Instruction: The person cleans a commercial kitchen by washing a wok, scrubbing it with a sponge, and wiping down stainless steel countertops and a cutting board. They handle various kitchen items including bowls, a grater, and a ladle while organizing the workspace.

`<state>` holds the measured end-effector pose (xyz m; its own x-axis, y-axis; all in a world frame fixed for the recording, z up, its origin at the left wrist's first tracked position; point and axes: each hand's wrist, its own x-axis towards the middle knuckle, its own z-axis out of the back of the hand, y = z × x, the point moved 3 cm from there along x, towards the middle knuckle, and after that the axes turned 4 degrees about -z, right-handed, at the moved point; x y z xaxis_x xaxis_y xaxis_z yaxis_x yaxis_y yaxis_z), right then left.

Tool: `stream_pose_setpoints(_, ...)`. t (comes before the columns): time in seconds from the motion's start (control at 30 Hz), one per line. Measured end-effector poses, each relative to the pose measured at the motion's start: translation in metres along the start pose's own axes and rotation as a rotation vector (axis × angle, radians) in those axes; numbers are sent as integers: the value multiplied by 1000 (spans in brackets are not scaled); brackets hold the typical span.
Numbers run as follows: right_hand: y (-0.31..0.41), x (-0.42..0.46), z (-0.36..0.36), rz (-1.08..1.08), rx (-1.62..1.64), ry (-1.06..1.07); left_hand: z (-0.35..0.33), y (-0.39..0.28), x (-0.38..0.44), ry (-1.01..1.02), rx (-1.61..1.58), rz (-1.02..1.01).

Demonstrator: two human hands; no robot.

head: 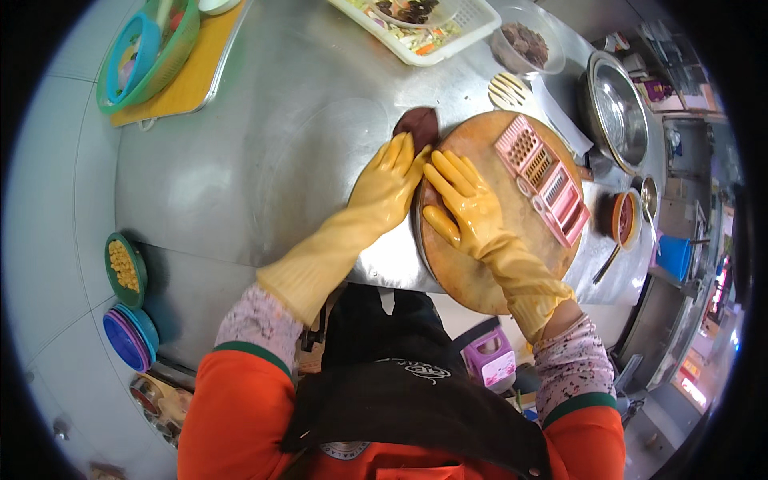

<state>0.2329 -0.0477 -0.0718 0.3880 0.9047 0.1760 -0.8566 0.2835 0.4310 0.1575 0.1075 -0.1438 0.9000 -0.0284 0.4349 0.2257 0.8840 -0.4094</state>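
Note:
My left hand [389,183], in a long yellow rubber glove, reaches flat with its fingertips on a dark maroon cloth [418,127] on the steel table. Whether its fingers grip the cloth cannot be told. My right hand [465,195], gloved the same way, lies palm down with fingers apart on the left part of a round wooden chopping board [480,279]. Nothing shows in it. To its right on the board rests a pink plastic multi-blade grater [545,180].
A cream slotted tool [507,92] lies behind the board. Beyond are a white plastic basket [420,59], a clear bowl of dark meat [525,45] and a steel basin [618,114]. A green basket [186,45] stands far left, stacked bowls [126,339] near left.

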Motion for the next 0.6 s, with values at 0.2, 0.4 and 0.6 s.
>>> stream_pose_setpoints(0.2,-5,-7,1,29,12,-89,24,-108,-118,371,-228,-41)
stream_pose_setpoints(0.4,-3,-4,-2,67,20,-119,36,-150,-187,672,-1222,872)
stream_pose_setpoints(0.6,-3,-7,-2,62,21,-127,109,-24,-145,98,-682,834)
